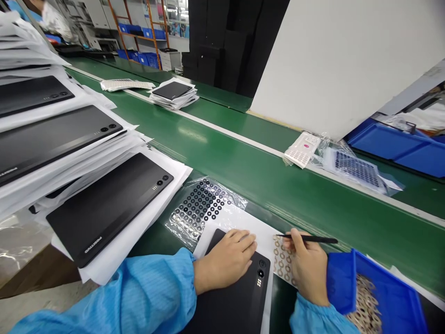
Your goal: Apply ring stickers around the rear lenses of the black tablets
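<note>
Left hand (225,260) lies flat, fingers spread, pressing the dark tablet back (236,297) on the desk — its long axis runs toward the person. Just right, the ring sheet (282,262) lies under the right hand (308,269), fingers pinching black tweezers (309,239) — the nearer hand.

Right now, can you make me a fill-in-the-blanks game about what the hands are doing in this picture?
1. The left hand rests flat on a ____ tablet back.
2. The right hand holds thin black ____ over a sheet of small rings.
3. Beside the right hand stands a ____ bin with used rings in it.
4. The long belt behind the hands is ____.

Missing words: black; tweezers; blue; green
</note>
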Tool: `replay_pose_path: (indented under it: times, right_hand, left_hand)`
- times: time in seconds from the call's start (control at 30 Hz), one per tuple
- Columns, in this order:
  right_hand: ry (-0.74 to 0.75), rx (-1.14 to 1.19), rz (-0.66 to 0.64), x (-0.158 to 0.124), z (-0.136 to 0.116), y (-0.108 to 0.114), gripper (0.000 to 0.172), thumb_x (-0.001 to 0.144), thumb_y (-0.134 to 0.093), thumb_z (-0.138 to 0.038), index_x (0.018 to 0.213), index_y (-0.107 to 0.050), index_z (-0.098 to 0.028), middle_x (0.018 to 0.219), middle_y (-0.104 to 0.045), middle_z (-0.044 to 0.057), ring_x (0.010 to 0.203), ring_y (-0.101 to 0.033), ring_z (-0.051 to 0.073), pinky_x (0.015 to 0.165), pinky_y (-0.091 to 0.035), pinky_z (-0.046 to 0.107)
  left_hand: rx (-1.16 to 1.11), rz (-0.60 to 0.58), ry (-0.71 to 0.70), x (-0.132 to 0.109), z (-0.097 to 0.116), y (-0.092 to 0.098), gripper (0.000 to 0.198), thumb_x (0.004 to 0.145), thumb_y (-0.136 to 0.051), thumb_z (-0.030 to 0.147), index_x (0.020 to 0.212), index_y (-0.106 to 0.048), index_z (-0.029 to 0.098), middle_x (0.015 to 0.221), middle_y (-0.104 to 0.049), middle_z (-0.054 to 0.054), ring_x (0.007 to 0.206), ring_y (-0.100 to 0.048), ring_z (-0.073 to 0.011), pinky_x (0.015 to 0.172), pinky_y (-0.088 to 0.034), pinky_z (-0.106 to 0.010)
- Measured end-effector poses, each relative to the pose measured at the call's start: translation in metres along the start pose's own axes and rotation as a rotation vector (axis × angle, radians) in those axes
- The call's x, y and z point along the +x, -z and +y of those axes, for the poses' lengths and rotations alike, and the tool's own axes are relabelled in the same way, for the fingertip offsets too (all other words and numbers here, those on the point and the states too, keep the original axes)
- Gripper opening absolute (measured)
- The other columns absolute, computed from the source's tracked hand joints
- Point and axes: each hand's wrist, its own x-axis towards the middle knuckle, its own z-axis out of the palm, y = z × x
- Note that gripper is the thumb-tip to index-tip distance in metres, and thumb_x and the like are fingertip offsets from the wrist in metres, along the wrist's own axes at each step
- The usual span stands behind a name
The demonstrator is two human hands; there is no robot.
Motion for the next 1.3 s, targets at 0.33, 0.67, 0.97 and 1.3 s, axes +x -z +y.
replay_pose_path:
  times: [0.33, 0.67, 0.97, 1.3]
  right_hand:
    - [-0.098, 0.124, -0.118, -0.052, 0.023, 0.013, 0.043, 0.062, -0.075, -0.058, 0.059, -0.061, -0.018, 0.05, -0.055, -0.001, 0.047, -0.047, 0.013, 0.048, -0.04, 0.026]
    - [-0.09, -0.015, -0.116, -0.048, 0.017, 0.003, 0.049, 0.064, -0.069, -0.065, 0.053, -0.059, -0.018, 0.048, -0.056, 0.001, 0.048, -0.05, 0.015, 0.049, -0.042, 0.027]
    - [-0.093, 0.034, -0.105, -0.048, 0.007, -0.002, 0.051, 0.053, -0.074, -0.067, 0.054, -0.062, -0.017, 0.044, -0.057, 0.002, 0.043, -0.051, 0.015, 0.046, -0.044, 0.028]
    - [-0.079, 0.027, -0.109, -0.047, 0.016, 0.0, 0.048, 0.058, -0.074, -0.064, 0.056, -0.063, -0.017, 0.047, -0.057, 0.002, 0.044, -0.053, 0.015, 0.046, -0.045, 0.027]
  left_hand:
    - [-0.097, 0.0, -0.179, -0.003, 0.006, 0.004, 0.019, 0.093, -0.042, 0.009, 0.088, -0.061, 0.01, 0.09, -0.06, -0.007, 0.083, -0.052, -0.0179, 0.075, -0.045, -0.03]
    - [-0.133, -0.014, -0.191, -0.001, 0.004, 0.005, 0.025, 0.093, -0.039, 0.008, 0.085, -0.063, 0.009, 0.086, -0.058, -0.008, 0.08, -0.049, -0.0177, 0.075, -0.045, -0.029]
    - [-0.156, -0.031, -0.18, -0.002, 0.004, 0.003, 0.028, 0.094, -0.037, 0.008, 0.087, -0.064, 0.009, 0.089, -0.059, -0.008, 0.083, -0.05, -0.0179, 0.08, -0.045, -0.028]
    - [-0.171, 0.01, -0.178, -0.003, 0.003, 0.001, 0.03, 0.095, -0.035, 0.008, 0.087, -0.064, 0.009, 0.088, -0.058, -0.008, 0.083, -0.05, -0.0176, 0.079, -0.045, -0.028]
